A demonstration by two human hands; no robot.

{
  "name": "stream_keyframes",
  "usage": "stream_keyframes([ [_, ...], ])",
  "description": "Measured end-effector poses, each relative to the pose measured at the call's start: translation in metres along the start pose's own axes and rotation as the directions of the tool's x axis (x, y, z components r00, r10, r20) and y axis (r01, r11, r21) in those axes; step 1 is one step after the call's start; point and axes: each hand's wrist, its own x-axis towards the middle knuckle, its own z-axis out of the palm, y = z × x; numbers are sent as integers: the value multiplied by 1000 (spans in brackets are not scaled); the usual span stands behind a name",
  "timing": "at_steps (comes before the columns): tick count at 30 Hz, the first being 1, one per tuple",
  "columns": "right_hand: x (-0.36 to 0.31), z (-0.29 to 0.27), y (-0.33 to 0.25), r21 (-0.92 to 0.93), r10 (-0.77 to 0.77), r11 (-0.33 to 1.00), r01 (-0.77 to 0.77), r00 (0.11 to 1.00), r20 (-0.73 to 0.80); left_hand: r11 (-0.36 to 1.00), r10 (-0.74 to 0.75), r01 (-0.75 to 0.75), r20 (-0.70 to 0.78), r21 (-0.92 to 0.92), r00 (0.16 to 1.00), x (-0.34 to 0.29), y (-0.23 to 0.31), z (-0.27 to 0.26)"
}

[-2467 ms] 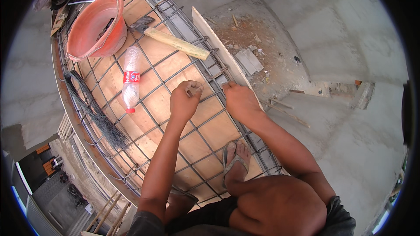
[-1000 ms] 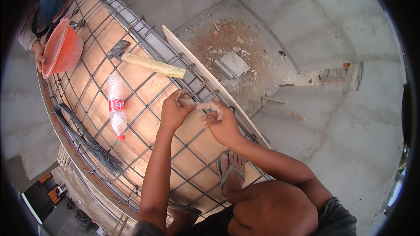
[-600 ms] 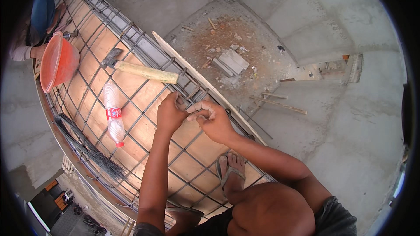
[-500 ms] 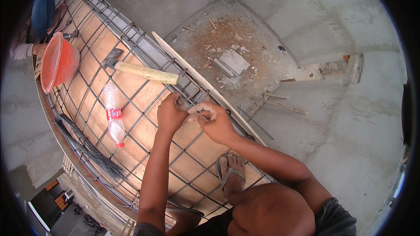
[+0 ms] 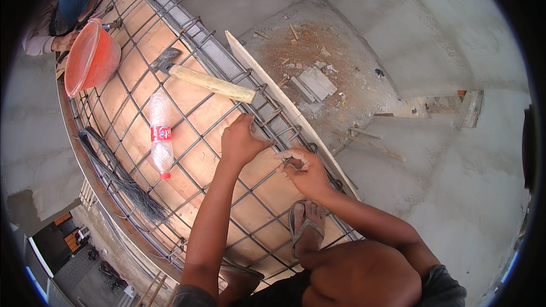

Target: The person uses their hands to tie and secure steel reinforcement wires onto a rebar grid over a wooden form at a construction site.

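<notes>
My left hand [image 5: 242, 141] is closed at the edge bars of a steel rebar mat [image 5: 250, 192], its fingertips partly hidden behind the hand. Just nearer to me, my right hand [image 5: 309, 169] is curled, thumb and forefinger close together beside the same bars. Whatever either hand pinches is too small to make out. Beyond my left hand, a hammer [image 5: 213, 84] with a pale wooden handle lies across the mat. To the left rests a clear plastic bottle [image 5: 161, 150] with a red cap and label. A bundle of dark tie wire [image 5: 122, 176] lies along the left edge.
Plywood [image 5: 187, 162] lies under the bars, and my sandalled foot [image 5: 308, 222] stands on the mat. An orange bucket [image 5: 99, 62] sits at far left by another person's hand [image 5: 65, 41]. Past the right-hand board [image 5: 273, 94], a lower floor holds rubble [image 5: 314, 84].
The whole view has shifted, so the mat and tools appear farther right. My right hand has drawn slightly nearer to me along the bars, and the hands' relative positions have changed.
</notes>
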Motion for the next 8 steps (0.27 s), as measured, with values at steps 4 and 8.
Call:
stream_keyframes([
  [4, -11, 5, 0, -15, 23, 1000, -23, 998, -52, 998, 10, -7, 48, -58, 999, 2, -5, -4],
  [8, -35, 4, 15, 41, 108, 994, -105, 990, -94, 931, -107, 172, 210, -322, 972, -7, -15, -20],
])
